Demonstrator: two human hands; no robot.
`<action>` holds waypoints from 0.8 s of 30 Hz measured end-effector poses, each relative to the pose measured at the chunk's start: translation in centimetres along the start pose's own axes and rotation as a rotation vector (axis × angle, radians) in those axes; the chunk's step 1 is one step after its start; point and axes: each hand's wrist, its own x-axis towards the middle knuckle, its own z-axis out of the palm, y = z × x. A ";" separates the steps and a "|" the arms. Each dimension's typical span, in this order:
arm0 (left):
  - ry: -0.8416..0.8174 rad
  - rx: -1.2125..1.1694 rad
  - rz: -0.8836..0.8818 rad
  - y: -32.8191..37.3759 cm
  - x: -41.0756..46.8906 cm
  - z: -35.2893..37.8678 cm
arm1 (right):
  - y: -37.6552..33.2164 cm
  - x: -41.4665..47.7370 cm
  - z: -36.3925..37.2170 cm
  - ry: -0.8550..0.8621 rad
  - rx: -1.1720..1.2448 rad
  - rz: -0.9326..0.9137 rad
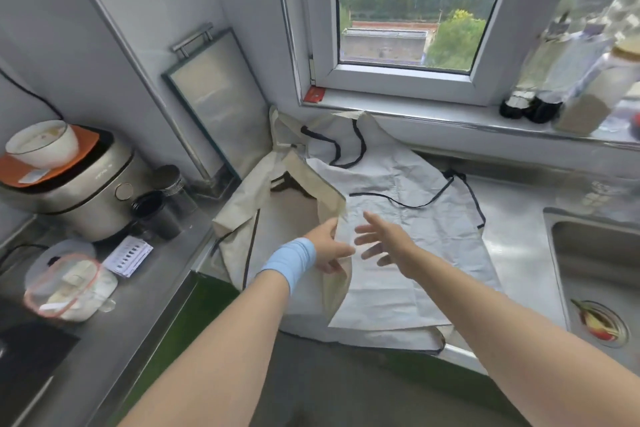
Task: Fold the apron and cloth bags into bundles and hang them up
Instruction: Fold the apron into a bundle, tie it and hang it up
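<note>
- The white apron point(415, 253) with black straps lies spread on the steel counter point(512, 218). Its top rests against the wall under the windowsill point(450, 121), and its bottom edge hangs over the counter's front edge.
- A cream cloth bag point(239, 208) lies crumpled on the apron's left side, reaching into the corner.
- The left hand point(327, 246), with a blue wristband point(294, 262), pinches a folded cream edge between thumb and fingers.
- The right hand point(388, 239) hovers just beside it, fingers spread and holding nothing.
- Bare counter shows between the apron's right edge and the sink point(595, 253).
- On the left, a tray point(221, 104) leans on the wall and a rice cooker point(86, 191) stands near.
</note>
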 end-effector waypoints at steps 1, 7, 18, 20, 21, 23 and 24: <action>-0.042 0.036 0.013 0.9 0.6 1.7 | -0.3 -0.4 -1.3 0.020 -0.014 0.014; -0.275 0.212 -0.067 2.2 3.1 7.3 | 4.0 0.7 -5.4 0.261 -0.601 0.067; 0.086 0.596 -0.058 -0.2 10.0 0.5 | 7.3 6.8 -5.4 0.455 -1.430 -0.688; 0.108 0.595 -0.063 -0.2 11.5 -1.1 | 6.8 8.8 -5.2 0.207 -1.569 -0.726; 0.132 0.582 -0.066 -0.1 12.1 -1.8 | 6.9 9.4 -5.2 0.112 -1.591 -0.635; 0.194 0.567 -0.079 0.2 13.4 -4.0 | 6.2 11.0 -5.3 0.075 -1.588 -0.428; 0.217 0.568 -0.086 0.5 13.8 -5.1 | 5.5 11.8 -5.4 0.125 -1.562 -0.380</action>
